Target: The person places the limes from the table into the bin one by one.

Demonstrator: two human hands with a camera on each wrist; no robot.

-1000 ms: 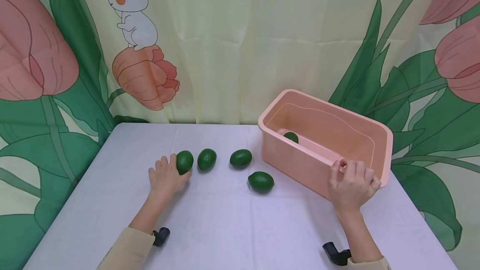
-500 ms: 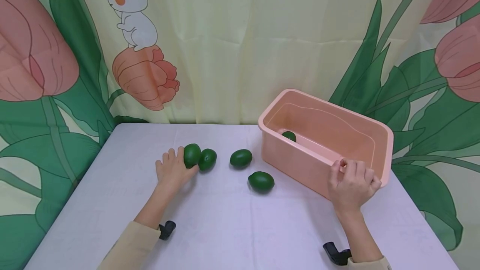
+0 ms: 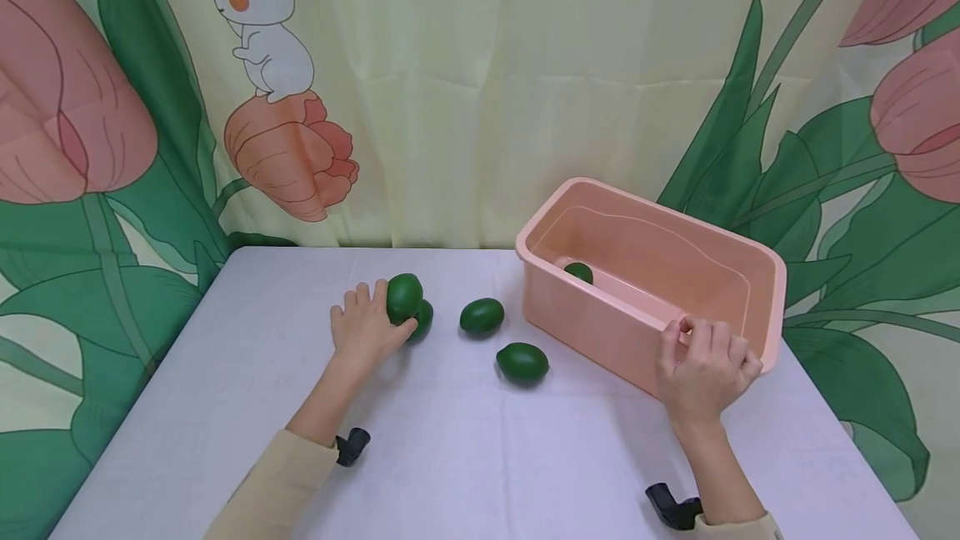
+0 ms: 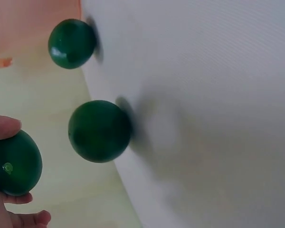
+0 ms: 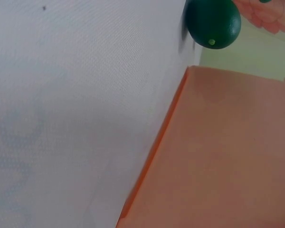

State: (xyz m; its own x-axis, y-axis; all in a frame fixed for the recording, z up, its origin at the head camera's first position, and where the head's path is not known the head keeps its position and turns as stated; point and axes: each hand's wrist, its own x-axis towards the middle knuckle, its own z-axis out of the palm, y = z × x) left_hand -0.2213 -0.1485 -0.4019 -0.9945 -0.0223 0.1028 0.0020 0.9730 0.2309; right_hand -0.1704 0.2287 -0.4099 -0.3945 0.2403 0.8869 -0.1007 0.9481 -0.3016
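- Left hand (image 3: 367, 327), left of centre: thumb and fingers are bent around the held fruit (image 3: 405, 298), gripping its sides.
- The left wrist view shows that fruit off the cloth (image 3: 450, 440) and apart from the second fruit (image 3: 424, 321), which it partly covers in the head view.
- Right hand (image 3: 705, 369), lower right: fingers are curled over the near rim of the bin (image 3: 592, 336), gripping it and seemingly steadying it.
- The third fruit (image 3: 482, 317) and fourth fruit (image 3: 522, 363) lie near the centre; the fifth fruit (image 3: 579, 272) sits inside the bin, at its left end.
- The step in hand looks like lifting and carrying one fruit. A move rightward to the bin would call for a firm pinch and enough height to clear the rim.
- The fruits are dark green, glossy ovals, some with small end nubs; they would probably roll if bumped.
- The bin is pink, smooth and plastic-looking, with rounded corners; the white cloth is finely woven and lightly creased.
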